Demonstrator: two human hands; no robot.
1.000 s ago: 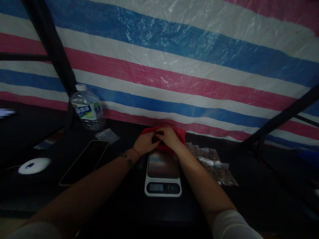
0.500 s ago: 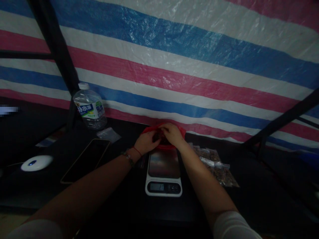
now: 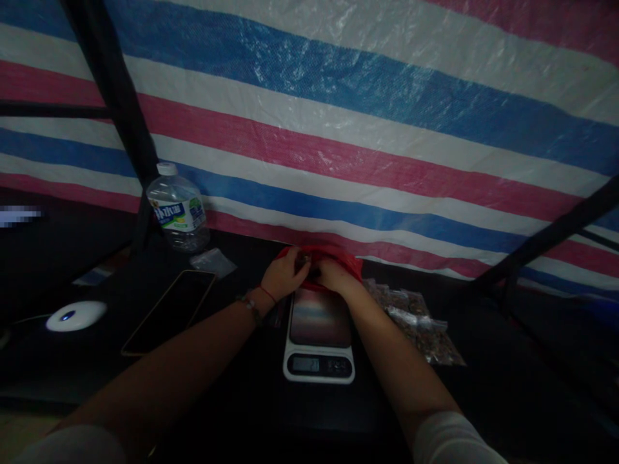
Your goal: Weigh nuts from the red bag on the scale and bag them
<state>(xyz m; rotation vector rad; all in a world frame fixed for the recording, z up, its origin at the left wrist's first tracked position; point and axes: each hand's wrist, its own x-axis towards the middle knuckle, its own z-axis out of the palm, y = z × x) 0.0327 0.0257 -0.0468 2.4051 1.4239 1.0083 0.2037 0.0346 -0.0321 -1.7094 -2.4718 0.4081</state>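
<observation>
A red plastic bag (image 3: 352, 263) lies crumpled open behind the kitchen scale (image 3: 320, 322), against the striped sheet. At the bag's left side is my left hand (image 3: 284, 273), thumb and fingers curled round a small brownish bit too dim to name. My right hand (image 3: 333, 276) reaches into the bag's mouth from the right, its fingertips hidden there. The white scale has a bare steel plate and a lit display. Right of my forearm lie several clear zip bags (image 3: 438, 341) of brown dried bits.
On the left stand a clear plastic bottle (image 3: 178, 216), a small clear bag (image 3: 213, 263), a dark phone (image 3: 169, 312) and a white mouse (image 3: 76, 316). Behind the black table hangs a striped plastic sheet (image 3: 338, 151). Dark frame poles (image 3: 113, 90) slant at both sides.
My right hand has sunk lower into the red bag, its fingers now out of sight. My left fingers have come up at the bag's edge, showing a brownish bit. The view shifted slightly.
</observation>
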